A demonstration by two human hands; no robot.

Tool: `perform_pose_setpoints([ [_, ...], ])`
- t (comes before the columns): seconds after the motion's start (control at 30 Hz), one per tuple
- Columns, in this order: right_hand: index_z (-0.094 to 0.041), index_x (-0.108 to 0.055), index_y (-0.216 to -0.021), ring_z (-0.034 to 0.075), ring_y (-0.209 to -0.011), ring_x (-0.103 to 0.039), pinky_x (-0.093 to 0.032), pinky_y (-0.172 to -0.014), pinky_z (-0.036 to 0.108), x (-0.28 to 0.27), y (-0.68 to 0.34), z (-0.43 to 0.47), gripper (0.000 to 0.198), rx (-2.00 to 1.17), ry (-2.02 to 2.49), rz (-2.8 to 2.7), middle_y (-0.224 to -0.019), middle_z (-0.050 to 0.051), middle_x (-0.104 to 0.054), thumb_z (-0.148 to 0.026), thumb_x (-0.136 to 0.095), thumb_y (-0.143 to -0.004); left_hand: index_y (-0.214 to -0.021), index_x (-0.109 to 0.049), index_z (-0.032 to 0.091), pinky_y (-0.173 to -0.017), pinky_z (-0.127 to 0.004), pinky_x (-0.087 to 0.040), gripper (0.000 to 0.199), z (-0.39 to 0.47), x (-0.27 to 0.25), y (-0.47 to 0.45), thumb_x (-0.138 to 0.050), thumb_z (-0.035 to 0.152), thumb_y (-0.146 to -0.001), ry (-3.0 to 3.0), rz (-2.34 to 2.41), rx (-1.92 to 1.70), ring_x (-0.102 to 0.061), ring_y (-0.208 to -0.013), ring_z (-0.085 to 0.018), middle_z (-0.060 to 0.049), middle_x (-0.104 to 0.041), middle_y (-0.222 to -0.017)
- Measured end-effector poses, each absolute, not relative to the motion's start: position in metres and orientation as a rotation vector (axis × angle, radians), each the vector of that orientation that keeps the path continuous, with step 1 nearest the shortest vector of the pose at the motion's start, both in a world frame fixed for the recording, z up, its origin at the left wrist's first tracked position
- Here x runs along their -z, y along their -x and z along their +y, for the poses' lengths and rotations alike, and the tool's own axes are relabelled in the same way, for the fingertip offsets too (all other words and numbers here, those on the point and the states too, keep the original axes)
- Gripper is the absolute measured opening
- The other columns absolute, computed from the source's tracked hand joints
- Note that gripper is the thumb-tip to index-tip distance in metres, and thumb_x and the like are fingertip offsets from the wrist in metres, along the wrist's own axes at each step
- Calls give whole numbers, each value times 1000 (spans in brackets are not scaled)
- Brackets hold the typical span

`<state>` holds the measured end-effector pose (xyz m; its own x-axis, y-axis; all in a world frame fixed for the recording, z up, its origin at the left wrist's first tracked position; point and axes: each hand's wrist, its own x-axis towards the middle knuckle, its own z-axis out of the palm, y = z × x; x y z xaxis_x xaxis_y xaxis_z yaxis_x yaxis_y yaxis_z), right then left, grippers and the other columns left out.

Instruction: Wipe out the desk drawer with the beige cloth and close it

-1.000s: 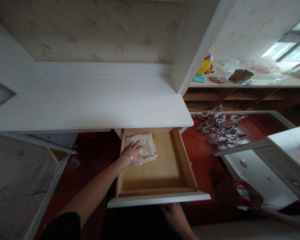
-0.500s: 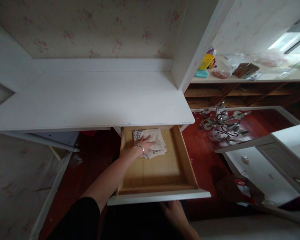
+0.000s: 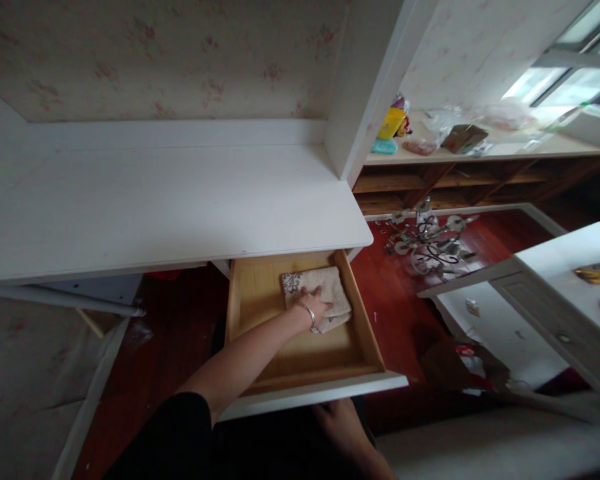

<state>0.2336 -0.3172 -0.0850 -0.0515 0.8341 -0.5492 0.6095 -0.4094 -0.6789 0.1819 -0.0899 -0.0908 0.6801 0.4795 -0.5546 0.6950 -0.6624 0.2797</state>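
Note:
A wooden drawer [image 3: 260, 313] stands pulled out from under a white desk [image 3: 170, 200]. Inside it lies a folded beige cloth [image 3: 325, 287] with a dark pattern at one corner, close to the drawer's right wall. My left hand [image 3: 316, 307], with a silver bracelet on the wrist, presses flat on the cloth. My right hand [image 3: 340, 427] is low under the drawer's white front panel [image 3: 370, 387], fingers curled; what it touches is hidden.
A white upright panel [image 3: 365, 87] divides the desk from a shelf [image 3: 480, 150] with boxes and bags. A metal lamp fixture [image 3: 430, 243] lies on the red floor. White furniture [image 3: 555, 293] stands at right, with cardboard and clutter [image 3: 460, 367] beside it.
My left hand has slid the cloth from the drawer's back left toward its right wall. My view has shifted right. The right hand stays under the drawer front.

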Motion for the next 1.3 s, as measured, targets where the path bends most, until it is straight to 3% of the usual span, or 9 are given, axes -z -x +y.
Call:
perform_pose_setpoints([
  [0.13, -18, -76, -90, 27, -111, -62, -41, -98, 34, 88, -234, -317, 30, -1450, 1959, -1559, -109, 10, -72, -29, -48, -89, -134, -53, 42, -105, -63, -26, 50, -131, 86, -174, -55, 38, -85, -2502, 709, 726, -48, -126, -38, -11, -28, -156],
  [0.33, -16, -74, -102, 27, -112, -62, -42, -97, 33, 87, -234, -317, 32, -1427, 1960, -1529, -111, 11, -72, -32, -49, -89, -136, -52, 38, -99, -58, -38, 49, -157, 74, -166, -54, 32, -87, -2481, 672, 785, -54, -120, -37, -14, -26, -157],
  [0.5, -18, -75, -94, 25, -108, -63, -42, -97, 32, 85, -233, -317, 32, -1451, 1928, -1503, -104, 10, -73, -35, -49, -89, -135, -54, 35, -90, -54, -48, 51, -160, 70, -127, -58, 30, -85, -2423, 759, 774, -55, -117, -43, -15, -22, -158],
  [0.63, -19, -76, -86, 27, -105, -64, -41, -98, 35, 86, -232, -317, 32, -1454, 1950, -1524, -102, 10, -74, -34, -48, -89, -138, -49, 41, -87, -51, -51, 58, -166, 65, -79, -51, 17, -85, -2334, 903, 819, -52, -122, -41, -9, -21, -160],
  [0.83, -17, -76, -88, 28, -110, -62, -42, -97, 36, 97, -234, -320, 34, -1456, 1995, -1527, -108, 11, -72, -36, -47, -88, -140, -45, 43, -101, -51, -43, 64, -164, 61, -25, -55, 18, -82, -2265, 955, 822, -39, -135, -40, -3, -14, -162],
  [1.0, -15, -74, -105, 28, -113, -60, -42, -98, 36, 98, -234, -321, 38, -1434, 1998, -1511, -113, 11, -71, -36, -48, -87, -138, -47, 44, -102, -54, -43, 68, -155, 82, -13, -60, 17, -77, -2260, 972, 758, -34, -137, -43, -1, -8, -163],
  [1.17, -17, -76, -98, 29, -113, -61, -42, -98, 36, 90, -231, -319, 39, -1444, 1996, -1512, -111, 11, -72, -40, -46, -89, -139, -45, 43, -105, -56, -38, 74, -109, 101, -16, -58, 9, -76, -2342, 1069, 670, -30, -139, -45, -3, -5, -163],
  [1.3, -17, -77, -91, 28, -109, -63, -43, -96, 35, 86, -229, -318, 36, -1431, 2004, -1504, -105, 11, -73, -35, -46, -89, -139, -45, 45, -105, -55, -36, 71, -53, 104, -24, -62, 14, -77, -2342, 1192, 624, -28, -140, -44, -3, -6, -163],
])
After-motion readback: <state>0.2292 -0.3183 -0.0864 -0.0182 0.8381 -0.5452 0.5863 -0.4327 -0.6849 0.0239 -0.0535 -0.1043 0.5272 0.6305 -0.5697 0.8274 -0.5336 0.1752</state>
